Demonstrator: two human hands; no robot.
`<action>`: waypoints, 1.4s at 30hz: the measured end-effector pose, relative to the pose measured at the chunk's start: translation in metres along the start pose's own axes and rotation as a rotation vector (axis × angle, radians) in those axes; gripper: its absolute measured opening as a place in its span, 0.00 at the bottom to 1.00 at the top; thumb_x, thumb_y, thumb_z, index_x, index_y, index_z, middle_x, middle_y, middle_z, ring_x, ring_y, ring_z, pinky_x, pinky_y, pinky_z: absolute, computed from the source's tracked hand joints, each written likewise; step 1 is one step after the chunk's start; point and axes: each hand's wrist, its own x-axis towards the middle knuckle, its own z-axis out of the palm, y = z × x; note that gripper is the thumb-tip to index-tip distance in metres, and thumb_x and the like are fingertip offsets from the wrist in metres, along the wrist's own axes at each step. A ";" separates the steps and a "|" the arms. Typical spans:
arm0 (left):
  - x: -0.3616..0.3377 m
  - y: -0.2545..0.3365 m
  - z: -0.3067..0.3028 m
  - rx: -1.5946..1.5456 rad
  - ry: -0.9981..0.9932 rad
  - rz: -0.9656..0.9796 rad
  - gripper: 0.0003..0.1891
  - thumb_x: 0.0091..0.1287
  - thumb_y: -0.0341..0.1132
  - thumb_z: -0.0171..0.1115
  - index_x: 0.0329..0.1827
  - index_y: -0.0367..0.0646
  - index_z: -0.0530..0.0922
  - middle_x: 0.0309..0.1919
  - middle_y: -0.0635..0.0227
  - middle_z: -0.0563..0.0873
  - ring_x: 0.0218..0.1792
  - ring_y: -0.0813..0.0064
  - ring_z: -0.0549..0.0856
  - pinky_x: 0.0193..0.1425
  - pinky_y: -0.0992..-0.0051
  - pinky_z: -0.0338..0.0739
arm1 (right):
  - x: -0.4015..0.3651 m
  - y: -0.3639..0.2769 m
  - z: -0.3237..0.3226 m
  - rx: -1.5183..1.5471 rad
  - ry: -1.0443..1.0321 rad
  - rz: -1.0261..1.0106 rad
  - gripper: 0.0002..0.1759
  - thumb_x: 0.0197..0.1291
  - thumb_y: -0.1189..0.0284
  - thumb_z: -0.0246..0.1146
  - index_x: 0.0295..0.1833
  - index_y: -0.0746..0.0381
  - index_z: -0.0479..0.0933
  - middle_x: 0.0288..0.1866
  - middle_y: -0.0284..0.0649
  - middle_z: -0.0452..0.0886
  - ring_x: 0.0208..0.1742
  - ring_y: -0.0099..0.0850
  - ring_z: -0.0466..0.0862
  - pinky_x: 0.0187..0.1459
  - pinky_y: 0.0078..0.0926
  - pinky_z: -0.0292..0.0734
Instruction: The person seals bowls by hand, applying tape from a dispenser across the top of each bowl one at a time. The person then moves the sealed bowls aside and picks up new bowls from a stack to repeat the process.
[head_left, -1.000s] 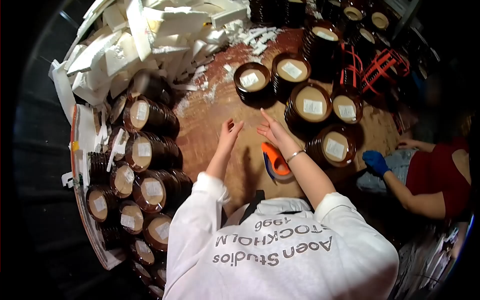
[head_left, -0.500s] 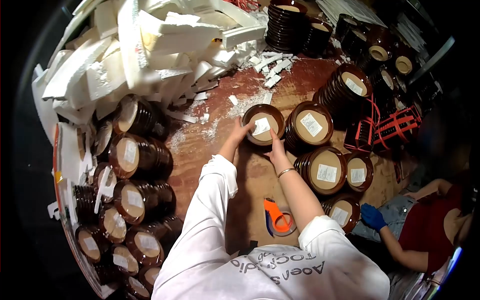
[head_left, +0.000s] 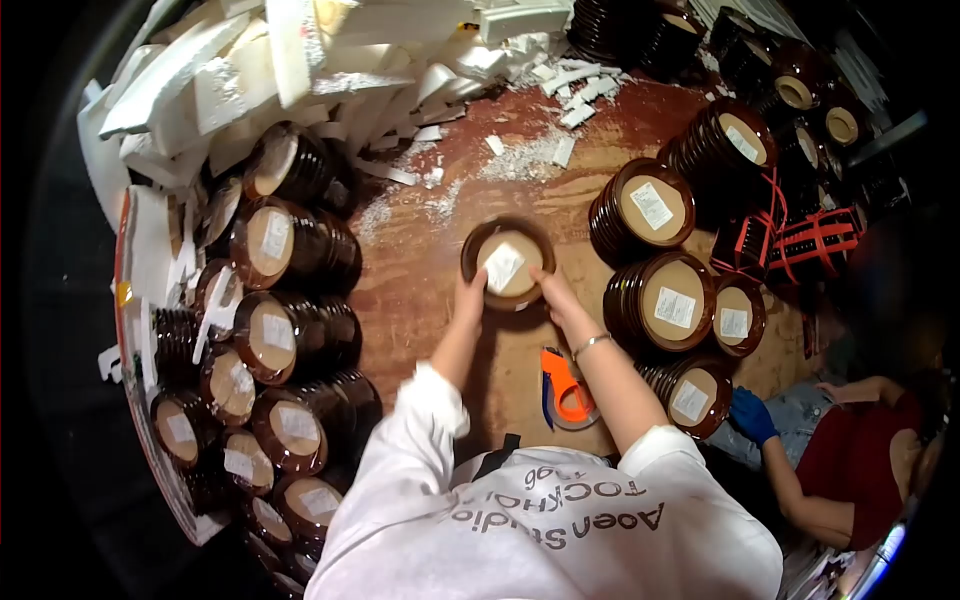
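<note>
Between my two hands is a stack of glossy brown plates (head_left: 518, 288), seen from above, with a tan cardboard disc and a white paper label (head_left: 503, 265) on top. How many plates are in it is hidden. My left hand (head_left: 470, 297) grips its lower left rim, the thumb by the label. On the lower right side, my right hand (head_left: 558, 294) closes on the same rim. Just below them lies an orange tape dispenser (head_left: 568, 390) on the wooden table (head_left: 405, 300). Similar labelled stacks (head_left: 655, 205) stand to the right.
Broken white foam (head_left: 360, 50) is heaped at the back left, with crumbs scattered forward. Wrapped plate stacks (head_left: 270, 240) line the left side. Red-strapped bundles (head_left: 815, 245) lie at the right. A co-worker's blue-gloved hand (head_left: 752, 415) is near the lower right stack.
The held stack has come away from its neighbour on the right and nearer to me, with both hands still on it. The whole view has shifted, too.
</note>
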 end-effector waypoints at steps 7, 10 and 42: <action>-0.137 -0.053 -0.080 -0.178 0.295 -0.090 0.20 0.63 0.32 0.51 0.58 0.41 0.62 0.52 0.62 0.72 0.51 0.69 0.72 0.55 0.72 0.66 | -0.095 0.073 0.037 -0.184 -0.213 0.076 0.39 0.55 0.72 0.56 0.66 0.68 0.41 0.63 0.52 0.57 0.64 0.38 0.60 0.61 0.28 0.56; -0.180 -0.044 -0.088 -0.283 0.252 -0.169 0.22 0.63 0.32 0.52 0.60 0.41 0.59 0.55 0.63 0.69 0.55 0.69 0.69 0.59 0.72 0.61 | -0.132 0.100 0.038 -0.251 -0.168 0.075 0.43 0.55 0.65 0.58 0.67 0.66 0.39 0.65 0.50 0.54 0.66 0.36 0.55 0.63 0.28 0.52; -0.274 0.059 -0.087 0.009 0.120 0.470 0.31 0.60 0.35 0.56 0.63 0.39 0.52 0.58 0.58 0.61 0.57 0.68 0.65 0.59 0.72 0.62 | -0.204 0.094 -0.083 0.125 -0.026 -0.127 0.18 0.54 0.65 0.59 0.44 0.69 0.70 0.37 0.43 0.79 0.38 0.32 0.79 0.41 0.28 0.74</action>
